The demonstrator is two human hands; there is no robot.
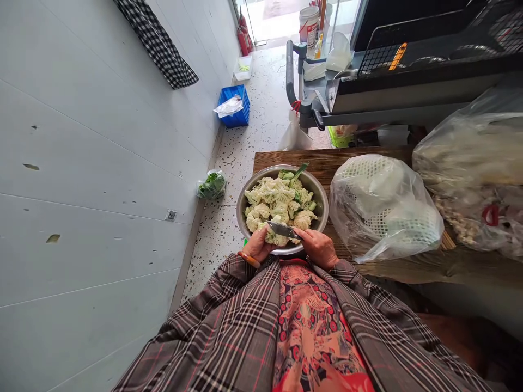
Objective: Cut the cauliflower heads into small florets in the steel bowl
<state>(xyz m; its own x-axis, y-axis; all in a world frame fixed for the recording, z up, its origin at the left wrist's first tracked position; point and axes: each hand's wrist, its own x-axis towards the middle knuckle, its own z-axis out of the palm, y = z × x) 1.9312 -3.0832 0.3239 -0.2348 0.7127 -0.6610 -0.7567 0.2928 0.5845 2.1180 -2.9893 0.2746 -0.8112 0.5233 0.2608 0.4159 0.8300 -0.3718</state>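
A round metal bowl (322, 204) full of pale cauliflower pieces (272, 191) stands at the table's left end, right in front of me. Over its near rim, my left hand (259, 246) is closed around a cauliflower piece (274, 235), partly hidden by the fingers and the blade. My right hand (317, 247) grips a knife (283, 230) by its handle, which the fingers cover. The dark, broad blade points left and lies against or just above the piece in my left hand; I cannot tell how deep it sits. Some green stalks (300, 170) show at the bowl's far side.
Right of the bowl on the wooden table (286, 158) sits a plastic bag over a white basket (379, 196). More filled bags (478, 163) lie farther right. Bagged greens (212, 185) and a blue crate (241, 111) rest on the floor by the left wall. A metal cart (368, 111) stands beyond.
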